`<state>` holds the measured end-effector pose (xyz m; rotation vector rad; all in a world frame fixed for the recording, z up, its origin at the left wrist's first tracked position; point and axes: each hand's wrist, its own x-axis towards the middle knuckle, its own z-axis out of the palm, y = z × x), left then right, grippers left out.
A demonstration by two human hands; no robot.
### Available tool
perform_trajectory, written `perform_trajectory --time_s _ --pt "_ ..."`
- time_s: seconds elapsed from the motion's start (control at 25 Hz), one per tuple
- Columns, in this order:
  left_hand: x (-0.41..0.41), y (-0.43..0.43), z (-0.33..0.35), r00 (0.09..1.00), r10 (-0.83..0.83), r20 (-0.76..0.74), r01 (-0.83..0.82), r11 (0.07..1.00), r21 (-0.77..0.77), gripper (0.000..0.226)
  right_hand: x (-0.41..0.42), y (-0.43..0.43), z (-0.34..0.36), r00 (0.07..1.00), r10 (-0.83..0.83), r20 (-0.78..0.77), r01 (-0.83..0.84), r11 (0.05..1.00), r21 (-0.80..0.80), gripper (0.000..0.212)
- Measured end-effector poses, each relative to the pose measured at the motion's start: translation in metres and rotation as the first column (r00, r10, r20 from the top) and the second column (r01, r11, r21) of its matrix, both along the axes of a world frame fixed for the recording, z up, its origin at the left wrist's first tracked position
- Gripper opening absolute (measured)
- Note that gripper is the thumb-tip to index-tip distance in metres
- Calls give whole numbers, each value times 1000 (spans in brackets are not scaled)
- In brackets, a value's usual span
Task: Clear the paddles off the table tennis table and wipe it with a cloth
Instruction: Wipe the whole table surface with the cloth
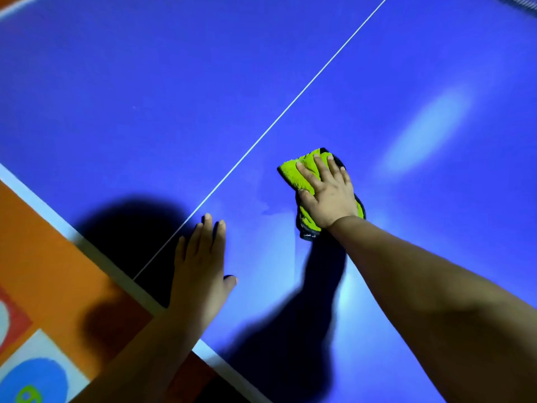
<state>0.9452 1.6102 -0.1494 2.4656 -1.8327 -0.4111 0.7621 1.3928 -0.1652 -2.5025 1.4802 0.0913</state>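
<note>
Wiping is the step in hand; no paddle shows anywhere in view, so the clearing seems finished, at least for this stretch of table (pixel 145 82). Close to the right of the white line (pixel 292 103) lies the cloth (pixel 290 171), bunched on the blue top, yellow-green with a dark backing showing at its far and near ends. The right hand (pixel 328 193) lies flat on it, fingers (pixel 321 170) straight and slightly spread, thumb out along the side of the cloth nearer the line. It presses rather than grasps, with nothing curled round the fabric. The left hand (pixel 200 266) rests palm down just right of the line's near end, fingers straight and close together, holding nothing, probably a prop for the reach. A flat palm suits the job, since it spreads the pressure, but a bunched cloth covers little, so the strokes should overlap and run along the line rather than wander. Opening a fold would widen each pass. The loose end under the wrist may roll up if pushed away from the line, so drawing the cloth back looks safer than shoving it. Far right of the line a pale glare (pixel 421 132) hides the surface, and a lower look would show what has been missed there. The spot under the left palm, beside the line, should be wiped last, as a bare hand is likely to leave marks.
</note>
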Motion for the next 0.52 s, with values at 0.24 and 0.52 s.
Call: perform_trajectory --time_s 0.24,0.52 --pt "11 6 -5 999 -52 4 52 998 30 110 5 20 -1 1000 -15 9 15 999 29 58" --pt "27 27 0 985 -172 0 172 985 30 101 -2 171 -5 991 117 61 -114 992 -49 62"
